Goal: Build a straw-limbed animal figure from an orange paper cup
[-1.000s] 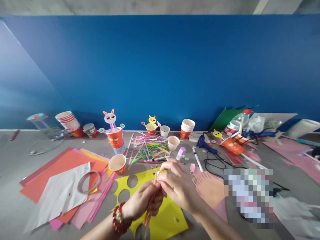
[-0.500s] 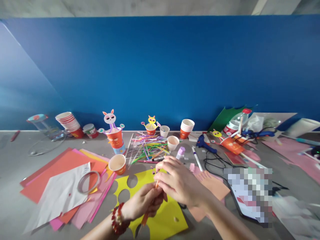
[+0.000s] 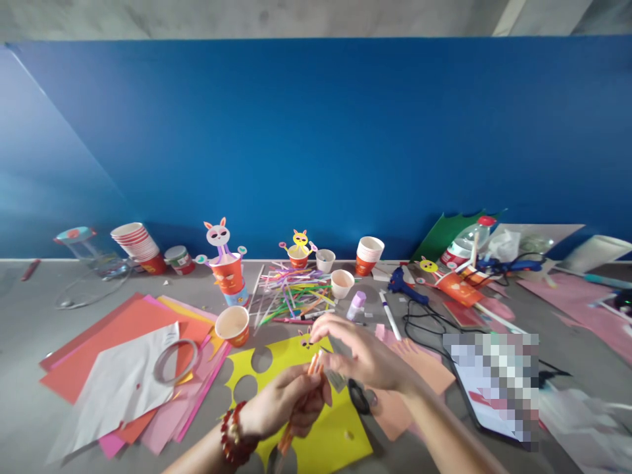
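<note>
My left hand point(image 3: 293, 398), with a red bead bracelet point(image 3: 232, 431) at its wrist, is closed around several thin orange sticks point(image 3: 316, 363). Their upper ends poke out above the thumb, and their lower ends point(image 3: 285, 440) come out below the fist. My right hand point(image 3: 363, 355) hovers just beside those upper ends, fingers stretched and apart from the thumb. Whether its thumb touches the tips I cannot tell. Under both hands lies a yellow sheet point(image 3: 340, 434) with round holes cut out. A small rabbit face point(image 3: 305, 340) rests at its top edge. Black scissor-like handles point(image 3: 359, 397) show below my right hand.
Coloured paper with a tape roll point(image 3: 160, 378) lies left. Behind are loose coloured sticks point(image 3: 291, 289), an empty paper cup point(image 3: 233, 322), and a rabbit figure point(image 3: 217, 236) on stacked cups. A glue stick point(image 3: 356, 306), marker point(image 3: 390, 315), blue glue gun point(image 3: 407, 286) and phone point(image 3: 481, 395) are right.
My right hand has drawn back slightly from the sticks and its fingers have opened, uncovering the stick tips. My left hand keeps its hold in nearly the same place.
</note>
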The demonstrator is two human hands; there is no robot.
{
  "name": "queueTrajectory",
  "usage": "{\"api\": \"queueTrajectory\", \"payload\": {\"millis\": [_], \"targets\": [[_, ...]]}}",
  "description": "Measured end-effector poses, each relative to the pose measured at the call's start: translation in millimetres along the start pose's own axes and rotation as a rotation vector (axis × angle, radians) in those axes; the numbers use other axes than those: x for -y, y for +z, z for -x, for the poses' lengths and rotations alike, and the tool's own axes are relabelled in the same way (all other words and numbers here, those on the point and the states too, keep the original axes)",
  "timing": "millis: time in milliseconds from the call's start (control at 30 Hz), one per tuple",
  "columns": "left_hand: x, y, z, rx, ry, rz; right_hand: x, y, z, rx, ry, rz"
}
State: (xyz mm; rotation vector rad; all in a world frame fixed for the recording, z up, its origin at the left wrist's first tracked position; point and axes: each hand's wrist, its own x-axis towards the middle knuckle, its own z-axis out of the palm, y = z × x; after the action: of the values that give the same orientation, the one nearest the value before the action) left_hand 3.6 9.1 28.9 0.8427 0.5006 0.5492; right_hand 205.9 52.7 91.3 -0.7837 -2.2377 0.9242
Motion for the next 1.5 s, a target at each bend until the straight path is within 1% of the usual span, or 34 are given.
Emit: {"api": "queueTrajectory", "payload": {"millis": [67,133,200,267,433,533,667,800,867,1000,1067,1167,1267,1400,1500], "targets": [[-2.2,-1.2,0.4,0.0,0.014,0.03,-8.4,6.9,6.6,-0.143,0.085,-0.122],[-3.7,-2.2,0.9,0.0,0.016,0.042,-17.1,15.9,13.2,-0.207,0.183,-0.2],[-4.4,-2.3,1.5,-0.004,0.008,0.046,-24.8,24.8,18.4,-0.198,0.282,-0.269],[-4.6,-1.6,2.0,0.001,-0.009,0.037,-30.6,31.6,20.9,-0.161,0.359,-0.359],[-2.9,-0.3,2.1,0.052,-0.019,0.004,-37.6,35.6,19.6,-0.013,0.461,-0.639],[-0.7,-1.3,2.5,0.059,-0.013,-0.006,-38.4,33.3,18.2,0.048,0.461,-0.75],[-0.3,-0.8,4.5,0.059,-0.045,0.004,-38.4,28.5,17.6,0.085,0.376,-0.783],[-3.8,3.0,6.9,0.09,-0.061,0.037,-38.9,24.3,17.7,0.143,0.354,-0.834],[-5.0,4.7,7.6,0.098,-0.07,0.031,-39.2,22.3,16.6,0.121,0.331,-0.794],[-5.1,6.1,8.0,0.082,-0.094,-0.007,-39.3,17.7,11.5,0.069,0.243,-0.628],[-5.3,6.3,8.3,0.079,-0.108,-0.028,-38.7,16.0,8.3,0.072,0.201,-0.573],[-7.3,6.8,10.0,0.107,-0.135,-0.055,-35.5,15.1,4.0,0.072,0.129,-0.494],[-10.4,7.6,12.4,0.119,-0.166,-0.1,-29.3,14.6,0.2,0.068,0.06,-0.371],[-15.3,8.9,14.7,0.124,-0.215,-0.169,-20.9,12.6,-4.3,0.089,0.028,-0.225],[-19.3,10.4,15.7,0.116,-0.222,-0.255,-16.7,10.5,-7.0,0.125,0.017,-0.121]]}}
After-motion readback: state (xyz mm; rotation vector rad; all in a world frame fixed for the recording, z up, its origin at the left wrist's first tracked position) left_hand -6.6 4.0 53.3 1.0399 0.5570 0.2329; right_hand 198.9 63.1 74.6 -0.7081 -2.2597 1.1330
